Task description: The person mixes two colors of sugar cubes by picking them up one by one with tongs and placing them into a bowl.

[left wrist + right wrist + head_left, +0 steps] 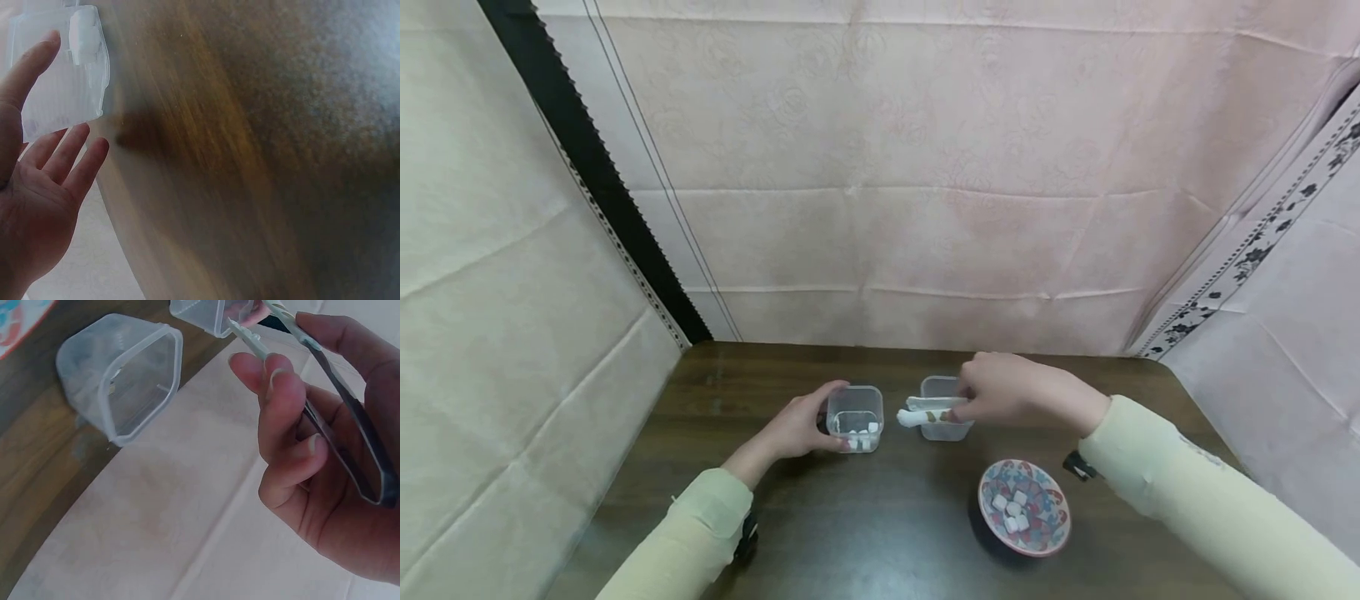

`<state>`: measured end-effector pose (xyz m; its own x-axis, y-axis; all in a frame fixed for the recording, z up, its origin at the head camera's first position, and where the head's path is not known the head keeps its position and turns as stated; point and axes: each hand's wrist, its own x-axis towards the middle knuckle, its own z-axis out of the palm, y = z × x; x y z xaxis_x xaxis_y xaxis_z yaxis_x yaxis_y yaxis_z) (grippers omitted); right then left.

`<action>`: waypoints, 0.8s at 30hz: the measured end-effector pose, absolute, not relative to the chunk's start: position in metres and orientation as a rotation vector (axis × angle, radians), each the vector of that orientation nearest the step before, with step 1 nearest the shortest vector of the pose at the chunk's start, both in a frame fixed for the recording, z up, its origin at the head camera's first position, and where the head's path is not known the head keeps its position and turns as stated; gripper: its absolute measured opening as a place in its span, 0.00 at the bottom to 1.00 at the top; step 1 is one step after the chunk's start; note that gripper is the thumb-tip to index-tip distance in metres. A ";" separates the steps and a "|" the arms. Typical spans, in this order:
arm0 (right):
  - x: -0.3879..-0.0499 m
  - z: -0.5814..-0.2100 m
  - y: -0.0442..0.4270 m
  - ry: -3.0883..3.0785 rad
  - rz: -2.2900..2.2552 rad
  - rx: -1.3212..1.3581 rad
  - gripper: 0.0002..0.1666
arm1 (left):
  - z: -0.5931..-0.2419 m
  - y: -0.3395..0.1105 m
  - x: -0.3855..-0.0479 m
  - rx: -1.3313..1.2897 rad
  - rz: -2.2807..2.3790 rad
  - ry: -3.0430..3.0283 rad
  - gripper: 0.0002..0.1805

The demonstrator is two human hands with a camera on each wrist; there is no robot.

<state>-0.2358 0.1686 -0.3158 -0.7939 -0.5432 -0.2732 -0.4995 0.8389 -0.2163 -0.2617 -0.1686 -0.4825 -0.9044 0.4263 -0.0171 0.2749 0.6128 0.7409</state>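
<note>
My left hand (805, 421) holds a small clear plastic container (855, 402) at its side, thumb on one face and fingers on the other. Several white cubes (863, 438) lie inside it near the front wall. My right hand (1006, 388) grips a pair of tongs (916, 417), whose pale tips point left toward the held container and stand apart. In the right wrist view the dark metal arms of the tongs (335, 378) run back into the palm. Below the tongs stands a second clear container (947, 432), partly covered by hand and tongs.
A patterned bowl (1049, 523) with several white cubes (1022, 498) stands front right, near the right forearm. The dark wooden table (842, 533) meets pale cloth hangings (887, 242) at its back edge and sides.
</note>
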 end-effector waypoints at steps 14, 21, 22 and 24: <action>-0.277 -0.316 0.104 2.566 0.028 -0.980 0.34 | -0.483 -0.168 -0.262 0.596 1.141 2.665 0.53; -0.285 -0.326 0.078 2.532 0.211 -0.992 0.34 | -0.480 -0.170 -0.261 0.611 1.134 2.657 0.53; -0.286 -0.329 0.075 2.532 0.226 -0.989 0.33 | -0.480 -0.170 -0.261 0.614 1.134 2.656 0.53; -0.287 -0.334 0.069 2.534 0.258 -0.989 0.33 | -0.480 -0.170 -0.262 0.617 1.138 2.649 0.53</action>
<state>-0.2872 0.0690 -0.3344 -0.6660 -0.6063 -0.4346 -0.6815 0.7315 0.0237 -0.2620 -0.1695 -0.4802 -0.8945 0.4468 -0.0124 0.2986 0.6178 0.7274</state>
